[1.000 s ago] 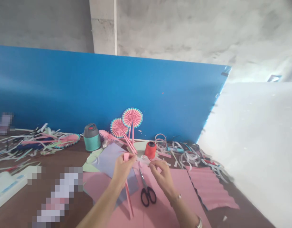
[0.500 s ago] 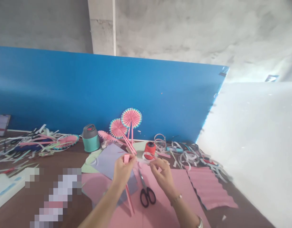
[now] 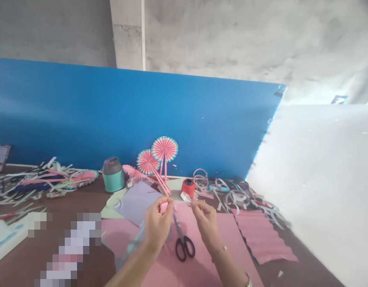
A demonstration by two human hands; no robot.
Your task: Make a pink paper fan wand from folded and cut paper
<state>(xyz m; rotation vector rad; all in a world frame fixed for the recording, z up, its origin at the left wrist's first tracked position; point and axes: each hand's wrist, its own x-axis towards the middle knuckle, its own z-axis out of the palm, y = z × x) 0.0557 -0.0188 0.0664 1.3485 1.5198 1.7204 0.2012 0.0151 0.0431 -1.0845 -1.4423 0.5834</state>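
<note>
My left hand [image 3: 156,222] is closed on a folded pink paper strip [image 3: 164,207]; its lower part blurs below the hand. Across from it, my right hand [image 3: 206,221] pinches a thin whitish strip [image 3: 185,196], whose material I cannot make out. The two hands are apart, over a large pink paper sheet [image 3: 222,255]. Between the wrists lie scissors [image 3: 184,247] with black handles, blades pointing away from me. A red round container [image 3: 187,186] stands just beyond my right fingertips.
Pleated paper fans [image 3: 165,149] lean on the blue partition [image 3: 112,107]. A teal-and-grey container [image 3: 113,175] stands left of them. Lilac paper [image 3: 138,201] lies beside my left hand. Tangled paper strips [image 3: 237,199] and a wavy pink sheet [image 3: 264,235] are at the right.
The pink strip in my left hand has swung and its long tail is now blurred. The whitish strip by my right fingers has changed shape. Both hands stay near the same place.
</note>
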